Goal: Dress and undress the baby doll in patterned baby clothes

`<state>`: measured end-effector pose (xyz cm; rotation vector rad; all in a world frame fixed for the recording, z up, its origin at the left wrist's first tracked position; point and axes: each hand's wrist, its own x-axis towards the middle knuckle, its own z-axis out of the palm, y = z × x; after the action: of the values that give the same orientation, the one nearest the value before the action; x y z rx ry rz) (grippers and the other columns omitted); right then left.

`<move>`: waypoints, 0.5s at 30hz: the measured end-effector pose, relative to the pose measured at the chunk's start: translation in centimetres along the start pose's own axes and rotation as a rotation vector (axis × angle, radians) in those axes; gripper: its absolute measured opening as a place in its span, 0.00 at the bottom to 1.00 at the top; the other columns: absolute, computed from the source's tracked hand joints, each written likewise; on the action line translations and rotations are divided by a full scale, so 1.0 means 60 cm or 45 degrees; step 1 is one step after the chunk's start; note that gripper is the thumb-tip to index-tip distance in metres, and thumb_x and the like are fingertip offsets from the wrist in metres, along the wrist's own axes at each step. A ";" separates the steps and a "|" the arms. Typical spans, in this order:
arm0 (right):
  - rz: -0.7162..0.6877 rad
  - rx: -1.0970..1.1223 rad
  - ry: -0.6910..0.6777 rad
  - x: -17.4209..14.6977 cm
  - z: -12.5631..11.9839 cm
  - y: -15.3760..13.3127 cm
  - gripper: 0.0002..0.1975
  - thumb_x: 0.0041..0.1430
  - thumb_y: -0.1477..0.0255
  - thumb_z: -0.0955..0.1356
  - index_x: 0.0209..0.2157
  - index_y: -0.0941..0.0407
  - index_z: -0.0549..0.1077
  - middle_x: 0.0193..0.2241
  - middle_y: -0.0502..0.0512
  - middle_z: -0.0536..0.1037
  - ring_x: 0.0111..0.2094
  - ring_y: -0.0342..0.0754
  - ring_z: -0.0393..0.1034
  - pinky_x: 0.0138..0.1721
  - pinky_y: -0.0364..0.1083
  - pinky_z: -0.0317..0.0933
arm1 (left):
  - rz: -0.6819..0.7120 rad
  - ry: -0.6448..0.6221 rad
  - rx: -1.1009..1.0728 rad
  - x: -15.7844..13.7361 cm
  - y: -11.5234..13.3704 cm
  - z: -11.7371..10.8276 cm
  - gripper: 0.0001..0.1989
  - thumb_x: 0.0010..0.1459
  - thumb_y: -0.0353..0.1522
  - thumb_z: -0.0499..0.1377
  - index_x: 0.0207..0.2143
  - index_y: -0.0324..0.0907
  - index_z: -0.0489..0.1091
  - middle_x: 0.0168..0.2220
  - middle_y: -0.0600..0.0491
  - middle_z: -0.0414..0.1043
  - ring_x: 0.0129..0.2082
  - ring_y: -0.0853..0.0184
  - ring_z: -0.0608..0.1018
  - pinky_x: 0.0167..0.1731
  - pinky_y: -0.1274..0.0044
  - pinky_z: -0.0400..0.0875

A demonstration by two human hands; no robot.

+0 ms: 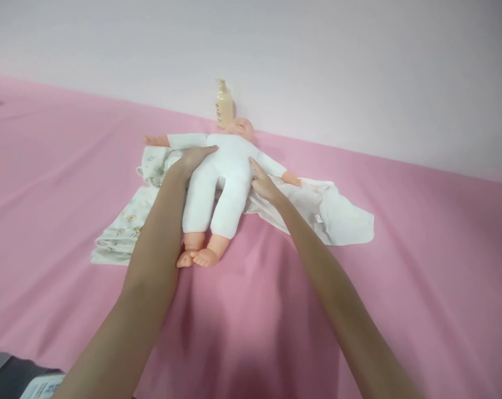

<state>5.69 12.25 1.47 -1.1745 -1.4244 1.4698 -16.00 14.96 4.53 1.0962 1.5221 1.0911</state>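
Observation:
A baby doll point(229, 158) with a soft white cloth body lies on its back, its head toward the wall and its bare feet toward me. My left hand point(197, 157) grips the torso at the picture's left, thumb on the front and the other fingers hidden. Against the opposite side of the torso, my right hand point(265, 182) holds on with one finger stretched along it; its other fingers are partly hidden. Patterned baby clothing point(128, 221) lies beside and partly under the doll at left. White baby clothing point(342, 216) spreads out at right, partly under it.
A pump bottle point(224, 105) of pale yellow stands behind the doll's head, close to the white wall point(317, 66). Pink cloth point(421, 266) covers the surface, with folds hanging near me. A dark object with a white label point(42, 387) shows at the lower left.

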 end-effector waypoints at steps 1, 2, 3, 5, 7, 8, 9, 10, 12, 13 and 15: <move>-0.108 -0.141 0.022 0.001 0.000 0.003 0.39 0.48 0.84 0.61 0.62 0.45 0.56 0.59 0.42 0.66 0.65 0.45 0.50 0.67 0.51 0.45 | -0.003 -0.029 -0.007 0.001 -0.003 -0.001 0.22 0.46 0.47 0.65 0.39 0.40 0.76 0.40 0.44 0.78 0.45 0.49 0.78 0.45 0.62 0.75; -0.222 -0.284 0.046 0.002 -0.001 0.005 0.40 0.47 0.84 0.61 0.63 0.48 0.56 0.60 0.44 0.64 0.65 0.47 0.49 0.67 0.52 0.43 | -0.004 -0.042 -0.008 0.002 -0.005 -0.001 0.22 0.46 0.47 0.65 0.38 0.41 0.76 0.40 0.44 0.78 0.45 0.49 0.78 0.45 0.62 0.75; -0.285 -0.388 0.057 0.003 -0.002 0.007 0.40 0.47 0.84 0.61 0.63 0.50 0.55 0.61 0.46 0.63 0.65 0.49 0.50 0.67 0.53 0.43 | -0.003 -0.046 -0.013 0.002 -0.007 0.000 0.22 0.46 0.47 0.65 0.37 0.41 0.76 0.39 0.44 0.78 0.45 0.49 0.78 0.45 0.62 0.75; -0.298 -0.475 0.058 0.001 -0.004 0.007 0.40 0.46 0.83 0.60 0.64 0.52 0.55 0.60 0.50 0.64 0.63 0.52 0.53 0.66 0.55 0.44 | -0.004 -0.097 -0.062 0.003 -0.010 0.001 0.21 0.47 0.47 0.65 0.36 0.41 0.76 0.37 0.44 0.78 0.45 0.50 0.78 0.45 0.63 0.75; -0.264 -0.491 0.081 -0.006 -0.005 -0.001 0.40 0.47 0.83 0.60 0.64 0.52 0.54 0.55 0.53 0.69 0.59 0.55 0.60 0.64 0.57 0.50 | 0.001 -0.223 -0.141 0.002 -0.010 0.004 0.20 0.47 0.45 0.66 0.37 0.40 0.76 0.36 0.45 0.78 0.45 0.52 0.78 0.45 0.65 0.75; -0.236 -0.492 0.099 -0.011 -0.006 -0.008 0.40 0.47 0.82 0.60 0.65 0.52 0.54 0.52 0.55 0.71 0.56 0.56 0.63 0.62 0.58 0.53 | 0.008 -0.289 -0.181 0.001 -0.011 0.005 0.20 0.48 0.44 0.66 0.39 0.40 0.75 0.36 0.46 0.79 0.45 0.53 0.78 0.45 0.66 0.75; -0.205 -0.499 0.115 -0.018 -0.006 -0.016 0.41 0.48 0.82 0.60 0.65 0.52 0.53 0.49 0.56 0.73 0.53 0.56 0.65 0.60 0.58 0.56 | 0.015 -0.348 -0.217 0.001 -0.011 0.007 0.20 0.48 0.43 0.66 0.41 0.40 0.74 0.36 0.47 0.79 0.45 0.55 0.78 0.46 0.66 0.74; -0.176 -0.516 0.126 -0.024 -0.007 -0.024 0.41 0.48 0.81 0.60 0.66 0.53 0.52 0.46 0.57 0.74 0.51 0.56 0.67 0.58 0.58 0.58 | 0.019 -0.389 -0.246 0.001 -0.011 0.009 0.21 0.49 0.42 0.66 0.43 0.41 0.74 0.36 0.48 0.79 0.45 0.56 0.78 0.47 0.66 0.74; -0.129 -0.595 0.119 -0.036 -0.008 -0.038 0.42 0.48 0.81 0.61 0.66 0.55 0.50 0.43 0.57 0.75 0.48 0.56 0.68 0.56 0.58 0.60 | 0.004 -0.411 -0.266 0.002 -0.011 0.013 0.22 0.50 0.42 0.66 0.45 0.40 0.72 0.35 0.49 0.79 0.45 0.58 0.78 0.48 0.66 0.72; -0.112 -0.649 0.106 -0.040 -0.010 -0.043 0.42 0.48 0.81 0.60 0.67 0.55 0.50 0.42 0.56 0.75 0.47 0.56 0.69 0.55 0.58 0.60 | -0.011 -0.404 -0.258 0.003 -0.011 0.015 0.22 0.50 0.42 0.66 0.45 0.40 0.72 0.35 0.48 0.79 0.45 0.58 0.78 0.48 0.66 0.72; -0.092 -0.744 0.072 -0.043 -0.015 -0.047 0.43 0.48 0.81 0.60 0.67 0.54 0.48 0.40 0.55 0.75 0.44 0.55 0.70 0.53 0.57 0.62 | -0.047 -0.378 -0.216 0.005 -0.010 0.018 0.22 0.48 0.42 0.67 0.44 0.39 0.74 0.35 0.46 0.79 0.44 0.56 0.79 0.47 0.66 0.73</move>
<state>7.09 10.29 4.56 -1.4731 -1.9031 0.9806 -15.07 15.27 3.72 1.0563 1.1898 0.9649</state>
